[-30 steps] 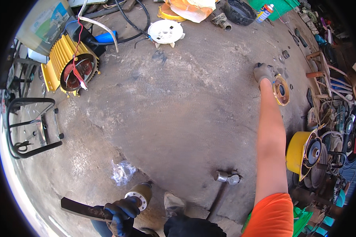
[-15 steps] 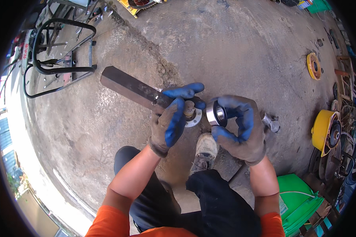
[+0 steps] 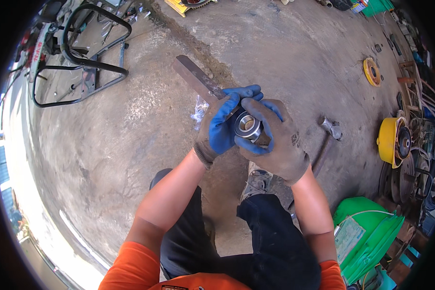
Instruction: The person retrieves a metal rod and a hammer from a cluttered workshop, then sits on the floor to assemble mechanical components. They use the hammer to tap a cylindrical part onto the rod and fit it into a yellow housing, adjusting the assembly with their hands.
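My left hand (image 3: pixel 216 129), in a grey and blue work glove, is closed around a long dark square metal bar (image 3: pixel 198 81) that slants up to the left. My right hand (image 3: pixel 279 140), gloved alike, has its fingers curled round a shiny ball bearing (image 3: pixel 241 132). Both hands meet at the bar's near end. The bearing faces up there, and brownish metal shows inside its bore, so it lies over or around the shaft end. How far on it sits I cannot tell. The gloves hide the flanged part beneath.
A hammer (image 3: pixel 330 128) lies on the concrete floor to the right, beyond my shoe (image 3: pixel 257 182). Farther right are a yellow housing (image 3: pixel 387 140), a yellow ring (image 3: pixel 371 72) and a green container (image 3: pixel 369 237). A black tubular frame (image 3: pixel 89 60) stands at far left.
My right hand has moved left with the bearing and brought it onto the bar's near end. The bearing has turned face up. The bar and my left hand have shifted slightly right.
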Available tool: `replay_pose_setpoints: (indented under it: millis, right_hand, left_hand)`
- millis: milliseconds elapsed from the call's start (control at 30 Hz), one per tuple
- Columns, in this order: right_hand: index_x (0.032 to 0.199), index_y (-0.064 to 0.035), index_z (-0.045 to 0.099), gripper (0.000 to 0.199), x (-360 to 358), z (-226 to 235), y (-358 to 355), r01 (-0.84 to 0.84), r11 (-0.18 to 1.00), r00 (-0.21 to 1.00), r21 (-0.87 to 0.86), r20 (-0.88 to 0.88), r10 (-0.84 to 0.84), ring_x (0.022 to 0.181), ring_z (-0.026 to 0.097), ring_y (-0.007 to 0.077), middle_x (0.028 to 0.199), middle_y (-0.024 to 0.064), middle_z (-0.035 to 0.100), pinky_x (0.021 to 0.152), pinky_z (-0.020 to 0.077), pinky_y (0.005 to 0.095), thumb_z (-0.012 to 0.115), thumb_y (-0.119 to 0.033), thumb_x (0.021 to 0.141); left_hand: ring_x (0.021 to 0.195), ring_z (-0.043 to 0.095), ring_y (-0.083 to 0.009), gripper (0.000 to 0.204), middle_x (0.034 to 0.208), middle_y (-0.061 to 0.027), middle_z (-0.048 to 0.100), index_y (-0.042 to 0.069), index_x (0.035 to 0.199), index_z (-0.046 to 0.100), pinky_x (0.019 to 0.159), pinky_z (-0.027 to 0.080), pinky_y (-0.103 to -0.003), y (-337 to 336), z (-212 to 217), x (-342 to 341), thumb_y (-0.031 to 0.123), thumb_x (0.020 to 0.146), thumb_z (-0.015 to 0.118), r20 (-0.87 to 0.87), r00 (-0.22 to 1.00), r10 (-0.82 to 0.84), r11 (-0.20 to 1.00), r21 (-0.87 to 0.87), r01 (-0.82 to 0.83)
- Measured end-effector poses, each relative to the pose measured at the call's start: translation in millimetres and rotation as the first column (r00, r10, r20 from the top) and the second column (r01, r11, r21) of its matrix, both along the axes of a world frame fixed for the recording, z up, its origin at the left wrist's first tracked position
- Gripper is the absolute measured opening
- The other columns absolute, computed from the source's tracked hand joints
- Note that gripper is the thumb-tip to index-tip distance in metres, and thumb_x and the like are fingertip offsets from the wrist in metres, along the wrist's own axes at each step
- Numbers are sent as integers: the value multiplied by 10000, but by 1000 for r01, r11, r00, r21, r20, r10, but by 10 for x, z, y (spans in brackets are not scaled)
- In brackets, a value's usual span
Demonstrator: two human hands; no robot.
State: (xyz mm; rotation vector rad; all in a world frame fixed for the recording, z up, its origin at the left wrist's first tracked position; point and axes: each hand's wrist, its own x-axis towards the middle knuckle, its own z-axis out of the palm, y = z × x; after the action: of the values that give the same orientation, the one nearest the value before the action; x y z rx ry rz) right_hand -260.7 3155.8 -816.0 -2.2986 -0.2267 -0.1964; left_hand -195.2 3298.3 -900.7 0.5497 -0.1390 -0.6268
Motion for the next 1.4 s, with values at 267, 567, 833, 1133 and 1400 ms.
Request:
replay_pose_setpoints:
  millis: [267,567,833,1133,1400]
  right_hand:
    - [1291,-16,554,655,-164,-230,78,17,999,954,50,299,-31,1119,583,291,1214,165,548,937,496,378,802,-41,686]
    - [1351,-5,493,707,-172,-479,15,130,947,990,295,6,-138,1124,587,373,1279,228,515,955,496,443,810,-82,725]
    - [1346,4,479,708,-38,-665,-73,177,926,984,333,-93,-154,1146,600,367,1244,222,601,966,486,446,809,-142,737]
    - [1294,-5,501,690,55,-684,-83,178,890,979,420,-169,-116,1101,615,340,1180,212,608,940,505,421,828,-166,708]
    - [1310,-6,484,717,14,-508,-136,228,910,946,347,-301,-122,1136,600,335,1228,220,588,942,502,434,822,-203,710]
  left_hand:
    - [1239,555,-336,310,1293,-224,584,18,1207,566,1056,456,-478,2,-45,-65,246,1024,464,36,998,43,999,12,-44]
    - [1130,621,-254,282,1218,-191,632,-34,1150,606,979,516,-382,-90,-43,37,191,1004,520,-30,999,36,996,-80,-38]
    - [1088,637,-211,202,1201,-177,653,-10,1094,635,967,519,-353,-69,200,173,139,992,546,178,980,91,982,147,-118]
    - [1056,578,-168,344,1190,-102,594,19,1171,615,889,499,-326,-157,440,84,163,880,729,452,880,-148,859,500,-113]
    - [1084,597,-182,337,1298,-121,553,39,1145,617,902,514,-336,-156,493,136,94,836,740,595,739,-316,704,669,-239]
